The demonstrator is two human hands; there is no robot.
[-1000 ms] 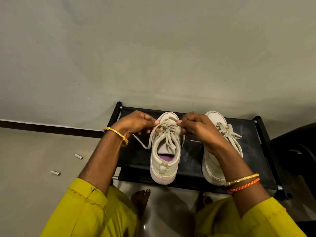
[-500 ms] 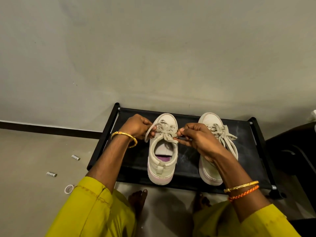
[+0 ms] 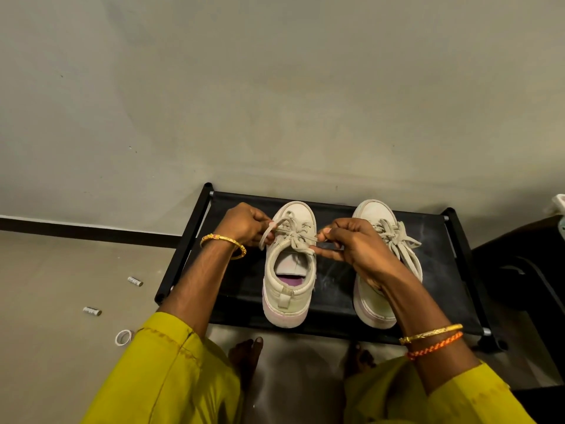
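Head view: left grip [image 3: 244, 223], right grip [image 3: 360, 246], each a pinch on flat lace loops [image 3: 295, 237] of rounded cream sneaker [image 3: 287, 298].

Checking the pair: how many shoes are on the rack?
2. One shoe, its lace pinched by left hand and right hand; the other shoe stands right of it.

Mostly pairs, counted around one black rack [image 3: 443, 270].
On the rack: two sneakers, middle sneaker [image 3: 289, 289] and right-end sneaker [image 3: 371, 310], with two laces, held lace [image 3: 293, 237] and tied lace [image 3: 400, 240]. Over the rack: two hands, left hand [image 3: 244, 223] and right hand [image 3: 360, 249], three wrist bands [image 3: 223, 240] [image 3: 431, 332] [image 3: 434, 350]. Left of the rack: two cylinders [image 3: 135, 281] [image 3: 92, 311], one ring [image 3: 123, 337]. Before it: two bare feet [image 3: 247, 353] [image 3: 357, 359].
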